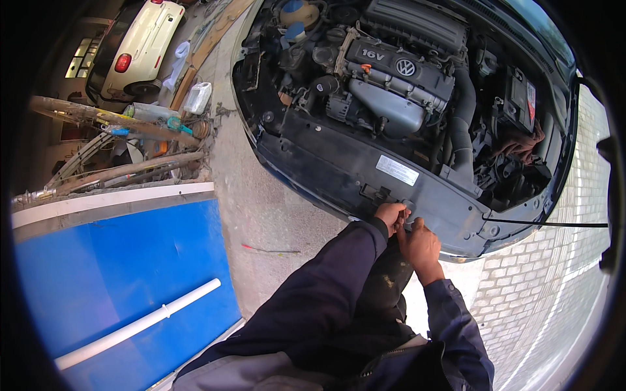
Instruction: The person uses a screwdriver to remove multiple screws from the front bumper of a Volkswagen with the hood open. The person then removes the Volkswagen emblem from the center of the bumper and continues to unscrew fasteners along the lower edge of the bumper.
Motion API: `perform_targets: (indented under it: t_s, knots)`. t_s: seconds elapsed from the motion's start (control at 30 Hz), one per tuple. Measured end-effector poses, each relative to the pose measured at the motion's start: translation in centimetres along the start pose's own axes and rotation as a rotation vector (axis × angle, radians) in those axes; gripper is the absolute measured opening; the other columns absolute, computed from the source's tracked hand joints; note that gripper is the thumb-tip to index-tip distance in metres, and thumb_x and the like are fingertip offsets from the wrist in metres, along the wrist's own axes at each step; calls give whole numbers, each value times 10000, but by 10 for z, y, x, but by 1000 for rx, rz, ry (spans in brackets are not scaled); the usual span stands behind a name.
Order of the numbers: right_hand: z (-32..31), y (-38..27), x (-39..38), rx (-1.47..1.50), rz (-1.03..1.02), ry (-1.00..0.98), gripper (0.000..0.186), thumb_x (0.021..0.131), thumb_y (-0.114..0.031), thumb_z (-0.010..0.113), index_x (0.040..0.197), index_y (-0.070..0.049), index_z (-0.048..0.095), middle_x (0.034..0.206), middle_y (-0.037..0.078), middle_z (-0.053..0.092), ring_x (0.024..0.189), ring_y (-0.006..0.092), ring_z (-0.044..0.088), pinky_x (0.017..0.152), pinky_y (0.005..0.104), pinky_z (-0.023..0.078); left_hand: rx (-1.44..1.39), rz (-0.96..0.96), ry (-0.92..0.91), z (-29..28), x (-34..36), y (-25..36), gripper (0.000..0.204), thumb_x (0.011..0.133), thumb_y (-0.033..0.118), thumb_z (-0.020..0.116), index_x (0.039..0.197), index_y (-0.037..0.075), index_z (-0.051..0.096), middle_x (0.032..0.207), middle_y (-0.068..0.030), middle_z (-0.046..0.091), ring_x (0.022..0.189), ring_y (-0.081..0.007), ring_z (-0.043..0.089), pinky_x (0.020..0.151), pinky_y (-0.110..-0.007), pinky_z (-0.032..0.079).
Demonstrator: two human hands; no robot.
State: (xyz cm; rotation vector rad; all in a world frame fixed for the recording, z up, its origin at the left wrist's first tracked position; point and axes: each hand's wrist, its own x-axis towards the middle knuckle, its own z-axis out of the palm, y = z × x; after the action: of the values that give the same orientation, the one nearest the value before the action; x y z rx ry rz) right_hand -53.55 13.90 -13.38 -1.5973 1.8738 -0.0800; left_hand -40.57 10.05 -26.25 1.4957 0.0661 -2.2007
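My left hand (390, 215) is closed at the front edge of the car's black top panel (332, 153), just below a small dark latch fitting (375, 193). My right hand (420, 246) is right beside it, lower and to the right, fingers curled, fingertips close to the left ones. Both pinch at something small that I cannot make out, hidden among the fingers. Above them the open engine bay shows the engine cover (427, 81), a wide black hose (463, 117) and a battery (518, 98). A pale label (396, 169) is on the panel.
A thin black rod (574, 224) runs right from the panel. At left are a white car (143, 49), wooden poles with clutter (104, 117), and a blue board (137, 254) carrying a white pipe (140, 321). Concrete ground (287, 221) and paving (512, 280) surround the car's front.
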Motion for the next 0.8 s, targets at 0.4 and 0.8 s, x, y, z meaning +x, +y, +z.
perform_targets:
  t_s: [0.4, 0.8]
  knots:
    - [4, 6, 11, 126, -1, -172, 332, 1001, -306, 585, 851, -29, 690, 700, 106, 657, 621, 259, 686, 582, 413, 582, -76, 36, 76, 9, -7, -3, 187, 985, 195, 638, 937, 21, 684, 700, -3, 567, 558, -103, 488, 502, -289, 386]
    - [-7, 4, 3, -23, -190, 77, 354, 985, -375, 625, 887, -39, 671, 724, 105, 680, 671, 301, 705, 663, 425, 594, -8, 76, 27, 6, 2, -3, 203, 951, 197, 698, 833, 34, 667, 684, -13, 569, 528, -107, 482, 492, -280, 393]
